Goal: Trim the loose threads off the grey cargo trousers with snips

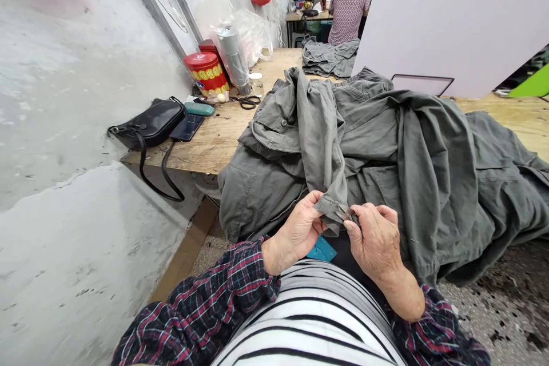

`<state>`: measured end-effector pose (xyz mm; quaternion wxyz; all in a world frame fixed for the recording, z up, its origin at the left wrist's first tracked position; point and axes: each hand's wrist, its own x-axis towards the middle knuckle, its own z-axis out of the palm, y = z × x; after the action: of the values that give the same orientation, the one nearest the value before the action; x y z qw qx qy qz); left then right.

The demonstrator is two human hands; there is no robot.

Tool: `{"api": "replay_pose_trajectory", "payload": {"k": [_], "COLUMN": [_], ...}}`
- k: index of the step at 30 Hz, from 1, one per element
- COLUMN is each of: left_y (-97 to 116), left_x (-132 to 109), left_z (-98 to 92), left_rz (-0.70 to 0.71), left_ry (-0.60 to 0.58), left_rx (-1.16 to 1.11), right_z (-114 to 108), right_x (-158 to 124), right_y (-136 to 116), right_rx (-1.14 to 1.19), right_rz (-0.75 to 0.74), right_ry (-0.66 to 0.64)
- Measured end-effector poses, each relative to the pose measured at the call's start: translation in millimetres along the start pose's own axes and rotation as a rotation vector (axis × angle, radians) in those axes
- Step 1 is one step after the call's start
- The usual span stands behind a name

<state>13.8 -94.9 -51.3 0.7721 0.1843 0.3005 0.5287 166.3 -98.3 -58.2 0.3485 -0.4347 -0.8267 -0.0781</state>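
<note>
Light: bright, even, diffuse | Shadows: soft, in folds of the olive-grey work jacket | Blur: concrete wall smeared at left edge | Distortion: wide-angle bowing at edges

The left hand and the right hand are pinching the sleeve cuff of a grey-green jacket between them. Beyond the jacket, a folded grey garment is lying on the plywood surface. Left of the jacket, a black handbag, scissors and a red tin are sitting, while a person farther beyond it is facing away.
</note>
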Motion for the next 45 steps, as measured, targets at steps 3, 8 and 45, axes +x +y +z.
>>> {"api": "replay_pose_trajectory", "payload": {"k": [3, 8, 45], "left_y": [0.0, -0.3, -8.3], "left_x": [-1.5, -2.0, -5.1], "left_z": [2.5, 4.5, 5.1], "left_rz": [0.006, 0.041, 0.159], "left_ry": [0.001, 0.031, 0.095], "left_rx": [0.006, 0.039, 0.218], "right_z": [-0.7, -6.4, -6.0], "right_x": [3.3, 5.3, 2.2], "right_y": [-0.6, 0.3, 2.2], "right_rx": [-0.048, -0.109, 0.015], "right_rz": [-0.003, 0.001, 0.071], "right_ry": [0.014, -0.011, -0.073]}}
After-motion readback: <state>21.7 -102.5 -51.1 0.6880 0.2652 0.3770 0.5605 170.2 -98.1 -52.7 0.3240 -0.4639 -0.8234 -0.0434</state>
